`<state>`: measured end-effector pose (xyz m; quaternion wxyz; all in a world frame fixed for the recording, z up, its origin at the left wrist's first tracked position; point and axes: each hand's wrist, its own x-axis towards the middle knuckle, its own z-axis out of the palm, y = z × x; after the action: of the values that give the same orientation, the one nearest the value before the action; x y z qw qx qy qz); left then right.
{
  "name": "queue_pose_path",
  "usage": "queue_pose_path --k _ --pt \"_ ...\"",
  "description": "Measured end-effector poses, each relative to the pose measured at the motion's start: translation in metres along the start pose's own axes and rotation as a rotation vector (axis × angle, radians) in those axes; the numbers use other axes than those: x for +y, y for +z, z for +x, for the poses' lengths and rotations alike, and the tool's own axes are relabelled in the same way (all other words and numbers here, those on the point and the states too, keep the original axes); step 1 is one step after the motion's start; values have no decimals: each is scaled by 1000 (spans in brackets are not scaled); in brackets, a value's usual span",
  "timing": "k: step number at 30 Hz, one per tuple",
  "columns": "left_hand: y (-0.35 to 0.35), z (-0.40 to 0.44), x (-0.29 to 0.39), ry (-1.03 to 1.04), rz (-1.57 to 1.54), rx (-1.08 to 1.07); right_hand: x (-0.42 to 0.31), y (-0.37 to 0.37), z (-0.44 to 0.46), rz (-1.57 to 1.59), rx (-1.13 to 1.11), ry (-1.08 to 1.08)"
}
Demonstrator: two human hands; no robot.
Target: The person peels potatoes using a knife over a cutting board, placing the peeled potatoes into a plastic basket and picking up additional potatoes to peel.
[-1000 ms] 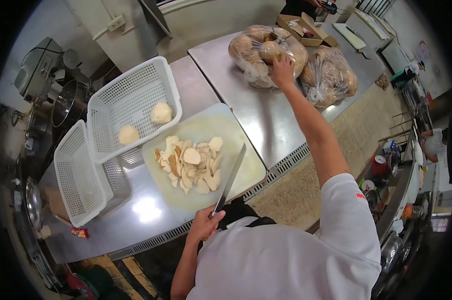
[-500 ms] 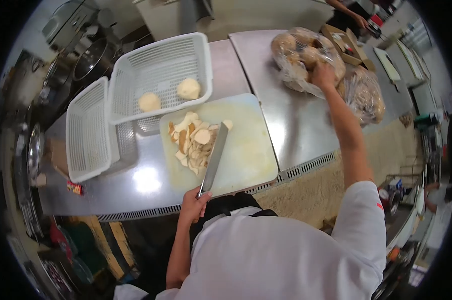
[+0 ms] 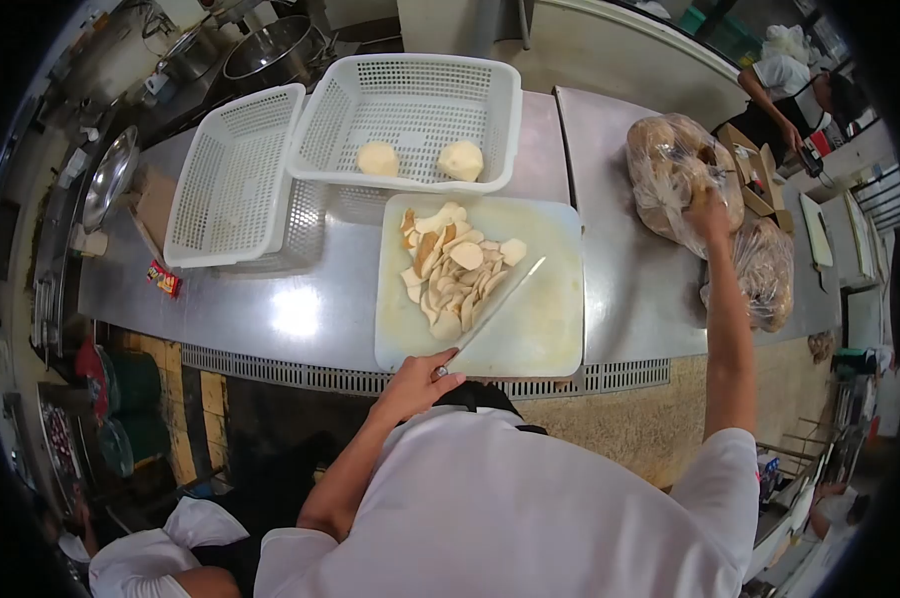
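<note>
My left hand (image 3: pixel 420 384) is closed around the handle of a kitchen knife (image 3: pixel 495 311), its blade slanting over the white cutting board (image 3: pixel 545 334). Beside the blade lies a pile of cut peels and pale slices (image 3: pixel 460 269), some with brown skin. At the right, my right hand (image 3: pixel 707 211) is at the mouth of a clear plastic bag (image 3: pixel 659 164) of round brown root vegetables. Its fingers are curled and partly hidden, so what they grip is unclear. Two peeled pale vegetables, one on the left (image 3: pixel 378 158) and one on the right (image 3: pixel 461 159), sit in a white basket (image 3: pixel 400 75).
A second white basket (image 3: pixel 196 189) stands to the left, near a small red packet (image 3: pixel 164 280). Another filled plastic bag (image 3: pixel 766 284) and an open cardboard box (image 3: pixel 759 179) are at the right. A co-worker (image 3: pixel 784 95) stands beyond the table; another person's white sleeve (image 3: pixel 136 563) shows lower left.
My view has turned, so the table appears shifted. My right hand has drawn back slightly at the bag's opening. The knife, still in my left hand, now lies at a lower slant over the board.
</note>
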<state>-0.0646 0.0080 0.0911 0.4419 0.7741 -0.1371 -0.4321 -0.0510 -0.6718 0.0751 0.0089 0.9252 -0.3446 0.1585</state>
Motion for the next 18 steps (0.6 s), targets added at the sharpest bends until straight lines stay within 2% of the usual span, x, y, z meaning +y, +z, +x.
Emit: queue_pose_path --k 1,2,4,7,8,9,11,12,14,15,17,18 --pt "-2 -3 1 61 53 -13 -11 5 -4 -98 121 -11" --pt "-4 -6 2 55 52 -4 -21 6 -4 -90 118 -17" --pt "-9 -16 7 123 40 23 -42 -8 -4 -188 -135 232" --pt "-22 -31 13 80 89 72 -31 -23 4 -71 -169 154" --pt "-26 -36 12 80 80 85 -29 -31 6 -7 -160 231" --pt "-32 -42 8 85 69 126 -29 -38 6 -6 -162 214" --pt "-40 -51 -2 86 50 172 -22 -48 11 358 -106 126" --pt "-45 -53 -10 79 16 205 -22 -52 14 356 -111 126" --pt "-52 -54 -23 131 -52 258 -11 -58 12 834 5 -8" --pt "-56 -53 -25 132 -42 240 -17 -71 -1 828 11 13" --pt "-59 -48 -26 86 -123 297 -62 -105 -40 1191 102 126" --pt "-61 -46 -18 56 -147 284 -73 -112 -59 1219 8 191"
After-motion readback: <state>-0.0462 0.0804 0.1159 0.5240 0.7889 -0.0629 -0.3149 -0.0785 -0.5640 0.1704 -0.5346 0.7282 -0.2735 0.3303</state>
